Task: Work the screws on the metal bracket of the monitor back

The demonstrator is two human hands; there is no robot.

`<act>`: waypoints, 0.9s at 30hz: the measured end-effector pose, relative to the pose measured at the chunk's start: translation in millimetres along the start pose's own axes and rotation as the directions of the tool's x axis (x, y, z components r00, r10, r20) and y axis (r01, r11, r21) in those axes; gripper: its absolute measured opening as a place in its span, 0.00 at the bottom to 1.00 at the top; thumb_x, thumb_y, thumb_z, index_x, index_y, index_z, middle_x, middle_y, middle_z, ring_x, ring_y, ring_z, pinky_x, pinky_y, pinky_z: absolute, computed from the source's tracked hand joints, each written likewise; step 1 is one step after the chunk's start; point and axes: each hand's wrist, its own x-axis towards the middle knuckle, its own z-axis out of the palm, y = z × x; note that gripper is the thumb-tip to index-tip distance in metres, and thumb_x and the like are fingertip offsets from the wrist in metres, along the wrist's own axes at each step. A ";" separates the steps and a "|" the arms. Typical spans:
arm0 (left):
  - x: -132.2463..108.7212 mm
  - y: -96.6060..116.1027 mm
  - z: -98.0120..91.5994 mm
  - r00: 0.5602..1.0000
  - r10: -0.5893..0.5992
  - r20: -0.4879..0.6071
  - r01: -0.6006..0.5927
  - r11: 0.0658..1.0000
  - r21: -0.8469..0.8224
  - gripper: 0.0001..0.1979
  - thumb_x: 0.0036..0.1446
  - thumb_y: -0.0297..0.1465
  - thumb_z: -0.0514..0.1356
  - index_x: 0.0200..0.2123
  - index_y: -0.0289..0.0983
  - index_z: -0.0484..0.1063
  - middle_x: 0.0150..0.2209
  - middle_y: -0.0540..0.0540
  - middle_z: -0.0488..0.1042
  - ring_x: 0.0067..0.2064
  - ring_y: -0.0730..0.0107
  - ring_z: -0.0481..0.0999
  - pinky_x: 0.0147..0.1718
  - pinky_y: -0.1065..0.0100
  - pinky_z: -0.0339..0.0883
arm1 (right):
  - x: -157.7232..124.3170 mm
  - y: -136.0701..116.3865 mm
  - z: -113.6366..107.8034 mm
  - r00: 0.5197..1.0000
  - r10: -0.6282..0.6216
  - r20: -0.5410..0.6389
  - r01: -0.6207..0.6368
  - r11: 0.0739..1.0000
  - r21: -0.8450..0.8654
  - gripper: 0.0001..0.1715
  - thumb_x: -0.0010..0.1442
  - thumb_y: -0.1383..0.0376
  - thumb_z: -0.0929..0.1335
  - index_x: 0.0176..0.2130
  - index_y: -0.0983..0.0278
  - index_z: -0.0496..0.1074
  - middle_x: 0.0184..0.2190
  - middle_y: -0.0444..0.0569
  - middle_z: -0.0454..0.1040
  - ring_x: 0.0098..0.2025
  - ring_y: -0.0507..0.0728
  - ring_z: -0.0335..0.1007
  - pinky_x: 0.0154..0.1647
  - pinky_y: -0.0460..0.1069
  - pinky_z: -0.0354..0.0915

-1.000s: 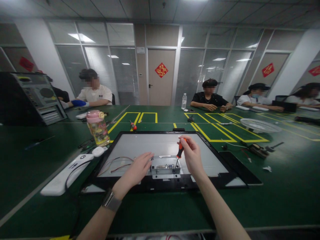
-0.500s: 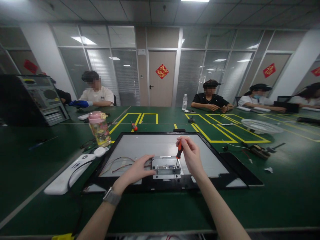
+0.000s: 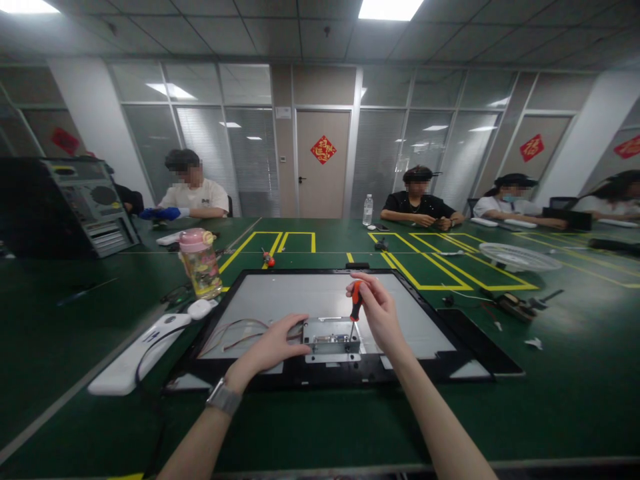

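Observation:
A flat display panel (image 3: 280,293) with a black frame lies on the table in front of me. On its near half sits a small metal box (image 3: 325,327) with connectors along its front side and thin wires (image 3: 235,325) running out to the left. My left hand (image 3: 277,343) grips the box's left end, thumb at the front and fingers behind. With closed fingers my right hand (image 3: 377,307) holds an orange-and-black screwdriver (image 3: 356,301) nearly upright. Its shaft points down at the right end of the box; the exact contact at the tip is too small to tell.
Left of the panel are a white power strip (image 3: 135,357), a pink-lidded bottle (image 3: 201,267) and an open computer case (image 3: 60,207). A dark flat slab (image 3: 480,343) lies by the panel's right edge. Another red screwdriver (image 3: 269,259) lies beyond. Several people sit across the table.
The camera has tilted up slightly, so the scene sits a little lower. My right hand and the screwdriver have shifted very slightly; my left hand keeps its hold on the box.

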 end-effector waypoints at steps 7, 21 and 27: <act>-0.9 1.0 -0.1 1.000 -0.014 0.003 0.014 1.000 -0.007 0.35 0.51 0.40 0.67 0.63 0.41 0.66 0.65 0.42 0.65 0.64 0.53 0.65 0.64 0.57 0.55 | -0.6 2.5 -5.6 0.998 -0.045 0.054 0.047 0.998 -0.047 0.09 0.61 0.60 0.68 0.39 0.59 0.79 0.35 0.48 0.77 0.39 0.57 0.73 0.41 0.51 0.69; 0.5 -1.7 3.3 1.000 0.020 -0.019 -0.020 1.000 -0.004 0.35 0.51 0.40 0.67 0.62 0.41 0.67 0.64 0.43 0.67 0.64 0.53 0.66 0.63 0.59 0.56 | 1.6 -4.0 -8.1 0.976 -0.206 0.067 0.216 0.922 -0.322 0.06 0.60 0.60 0.71 0.38 0.58 0.78 0.36 0.49 0.76 0.38 0.58 0.74 0.40 0.53 0.70; -1.9 3.7 1.0 1.000 -0.005 -0.009 0.005 1.000 -0.003 0.35 0.51 0.40 0.67 0.62 0.41 0.66 0.65 0.42 0.66 0.64 0.52 0.65 0.64 0.58 0.54 | 0.5 -2.9 -9.5 0.986 -0.107 0.124 0.131 0.969 -0.209 0.16 0.67 0.56 0.64 0.50 0.57 0.75 0.40 0.50 0.78 0.41 0.58 0.75 0.44 0.55 0.72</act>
